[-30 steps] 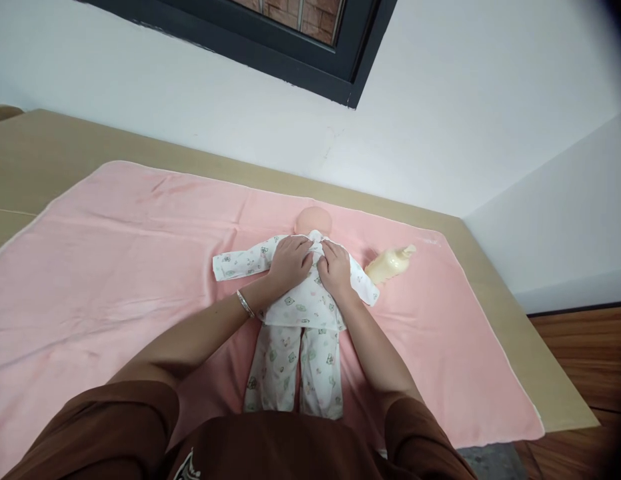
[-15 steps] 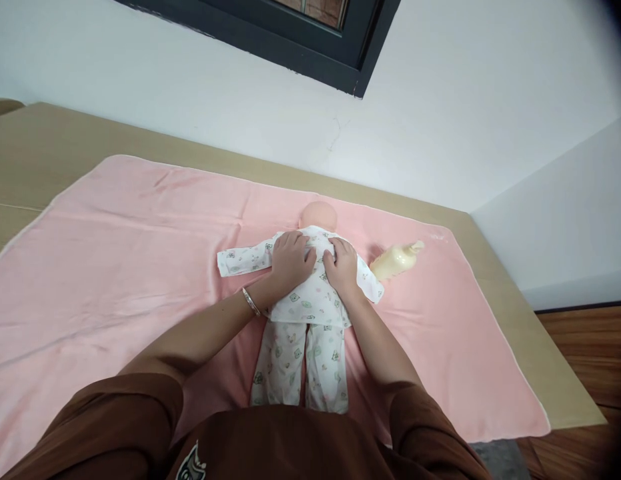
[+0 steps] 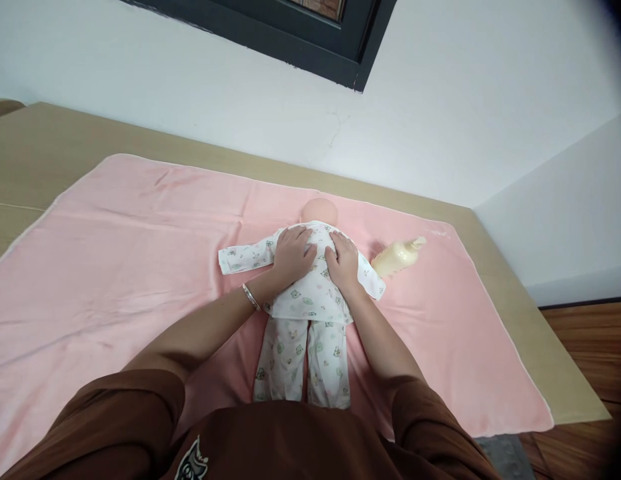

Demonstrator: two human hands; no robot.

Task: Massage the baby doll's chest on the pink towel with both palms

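Note:
A baby doll [image 3: 310, 293] in white printed pyjamas lies on a pink blanket [image 3: 155, 267], its bald head away from me and its back apparently turned up. My left hand [image 3: 293, 255] rests flat on the left side of its upper back, fingers stretched out. On the right side, my right hand [image 3: 343, 262] lies with fingers spread, the thumb pointing inward. Both palms press on the shirt, with a strip of cloth showing between them. The doll's sleeves reach out to either side. Its lower legs are hidden behind my brown shirt.
A cream-coloured bottle with a pump or nozzle top [image 3: 399, 257] lies on its side on the blanket, right of the doll's sleeve. The blanket covers much of a wooden table [image 3: 530, 347]. Behind it stands a white wall [image 3: 415, 133] with a dark window frame [image 3: 290, 47].
The view has shifted very slightly. Both hands stay in the same place on the doll's back, with no clear movement otherwise.

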